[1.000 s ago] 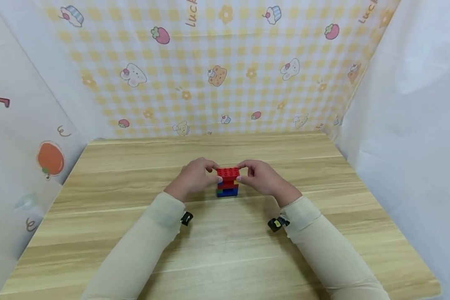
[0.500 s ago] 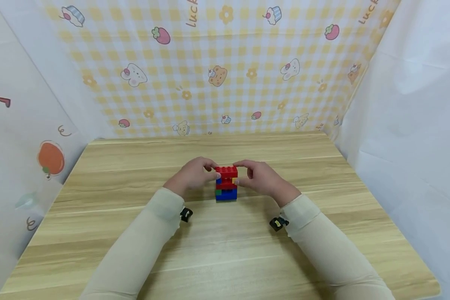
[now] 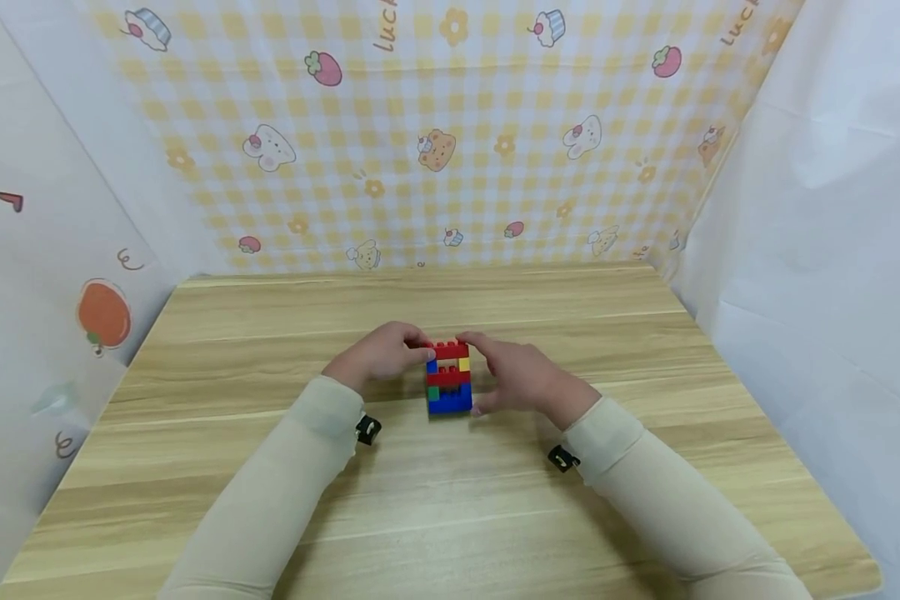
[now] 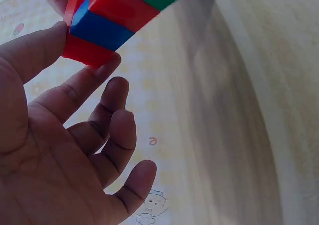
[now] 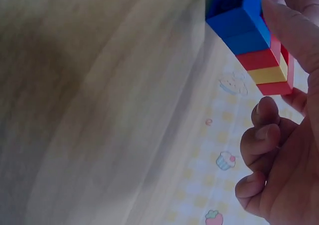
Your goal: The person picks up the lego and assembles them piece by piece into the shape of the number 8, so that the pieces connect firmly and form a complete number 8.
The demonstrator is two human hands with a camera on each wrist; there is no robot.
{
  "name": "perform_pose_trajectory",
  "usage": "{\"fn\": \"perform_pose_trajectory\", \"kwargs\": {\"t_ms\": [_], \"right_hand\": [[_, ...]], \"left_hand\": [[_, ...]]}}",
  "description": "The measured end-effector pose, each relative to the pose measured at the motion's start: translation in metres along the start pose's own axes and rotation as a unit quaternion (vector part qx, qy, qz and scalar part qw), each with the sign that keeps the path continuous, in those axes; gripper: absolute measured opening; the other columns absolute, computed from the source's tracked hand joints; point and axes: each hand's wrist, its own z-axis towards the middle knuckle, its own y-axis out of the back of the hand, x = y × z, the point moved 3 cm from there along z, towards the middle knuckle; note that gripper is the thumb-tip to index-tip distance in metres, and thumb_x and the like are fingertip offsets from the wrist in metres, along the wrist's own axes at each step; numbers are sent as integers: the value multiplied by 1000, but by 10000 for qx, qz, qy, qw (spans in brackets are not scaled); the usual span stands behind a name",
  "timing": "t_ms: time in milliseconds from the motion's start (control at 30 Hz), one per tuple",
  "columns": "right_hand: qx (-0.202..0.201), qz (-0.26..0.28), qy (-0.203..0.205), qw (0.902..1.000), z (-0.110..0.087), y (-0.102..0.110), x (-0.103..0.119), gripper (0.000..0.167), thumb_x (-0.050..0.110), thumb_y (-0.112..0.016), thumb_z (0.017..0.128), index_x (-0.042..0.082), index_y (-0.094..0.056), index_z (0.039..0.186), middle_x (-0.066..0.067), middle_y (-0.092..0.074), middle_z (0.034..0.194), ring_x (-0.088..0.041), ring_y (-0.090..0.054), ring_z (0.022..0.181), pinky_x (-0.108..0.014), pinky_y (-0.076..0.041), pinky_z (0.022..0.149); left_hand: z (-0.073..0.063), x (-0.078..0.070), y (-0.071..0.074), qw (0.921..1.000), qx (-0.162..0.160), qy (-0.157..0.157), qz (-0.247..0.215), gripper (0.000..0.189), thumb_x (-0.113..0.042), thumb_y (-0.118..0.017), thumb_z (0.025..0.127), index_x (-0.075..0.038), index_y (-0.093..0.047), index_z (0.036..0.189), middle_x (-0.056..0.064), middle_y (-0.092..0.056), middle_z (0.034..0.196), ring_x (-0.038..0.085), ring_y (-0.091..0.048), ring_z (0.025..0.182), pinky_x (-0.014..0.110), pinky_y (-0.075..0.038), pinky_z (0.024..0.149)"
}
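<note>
A small tower of toy building bricks (image 3: 448, 378) in red, blue, green and yellow is between both hands, its front face with two gaps turned toward the head camera. My left hand (image 3: 378, 354) pinches the upper left end, the red top brick (image 4: 89, 53), between thumb and index finger; its other fingers are loosely bent. With its index finger at the top right corner, my right hand (image 3: 521, 375) has its thumb stretched down beside the blue bottom brick (image 3: 450, 406). In the right wrist view the right thumb (image 5: 294, 28) overlaps the tower's edge; firm contact is unclear.
Wood-grain table (image 3: 450, 517) lies under the hands. Behind it hangs a yellow checked cloth (image 3: 480, 192) with printed figures, and white cloth (image 3: 817, 250) closes the right side. Small black devices (image 3: 368, 430) sit at both wrists.
The tower has tipped back, its lower end coming toward the head camera, so more front face shows. The right thumb has slid down from the upper bricks and spread from the index finger.
</note>
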Motion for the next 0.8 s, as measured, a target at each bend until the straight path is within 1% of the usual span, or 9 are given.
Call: {"fn": "perform_pose_trajectory", "kwargs": {"t_ms": [100,200,267,367,467,533,600,733,800], "right_hand": [[7,-256,60,9997,1,-3,4,115,50,-97,72,29,-30,164,-3,-71,131,-18,-68,101,-43,-58,90],[3,-370,65,9993,1,-4,7,115,49,-97,71,26,-32,163,-3,-68,140,-19,-69,106,-45,-57,93],[14,-412,55,9991,2,-5,9,114,49,-97,72,25,-32,162,-3,-69,139,-19,-70,106,-45,-57,92],[44,-402,37,9992,2,-5,9,113,50,-96,73,24,-31,162,-4,-70,137,-20,-70,105,-45,-57,92],[112,-308,10,9995,4,-5,7,113,50,-95,74,24,-29,162,-5,-72,129,-21,-69,102,-45,-58,90],[185,-183,-43,9997,6,-6,5,112,50,-95,74,26,-29,162,-5,-72,120,-21,-67,97,-44,-58,88],[265,-57,-92,9996,7,-6,2,112,49,-95,75,28,-28,162,-3,-70,110,-21,-64,93,-42,-57,83],[404,200,-152,9989,10,-5,-2,112,47,-95,75,30,-27,163,-2,-65,96,-22,-61,85,-37,-53,76],[433,293,-130,9985,11,-5,-3,111,46,-95,76,30,-28,163,-2,-64,93,-22,-60,84,-37,-52,74]], "left_hand": [[-1,2,-2,10000,74,33,15,29,-34,-64,106,-13,-72,125,6,-68,120,28,-57,108,45,-50,97],[-1,5,-4,10000,80,13,25,30,-35,-63,107,-12,-71,125,6,-68,119,28,-57,108,45,-50,97],[-1,6,-6,10000,48,-20,30,33,-36,-62,107,-12,-70,127,7,-67,121,28,-57,109,46,-49,98],[-3,8,-7,10000,-79,-18,55,43,-41,-64,106,-14,-65,139,9,-64,131,30,-58,115,50,-50,102],[-6,10,-9,9997,-167,-8,198,60,-43,-72,100,-21,-54,152,11,-58,142,32,-60,121,55,-51,104],[-9,10,-10,9991,-204,-8,366,72,-43,-80,94,-25,-48,156,11,-57,146,33,-60,124,57,-51,104],[-11,10,-11,9979,-195,-78,611,81,-43,-85,89,-28,-45,158,12,-56,147,34,-59,127,58,-50,104],[-17,7,-15,9928,-234,-198,1157,92,-46,-90,82,-31,-43,160,11,-57,146,35,-55,131,63,-41,112],[-19,6,-17,9899,-261,-203,1380,96,-47,-91,80,-31,-42,160,11,-57,146,35,-54,132,64,-37,113]]}}
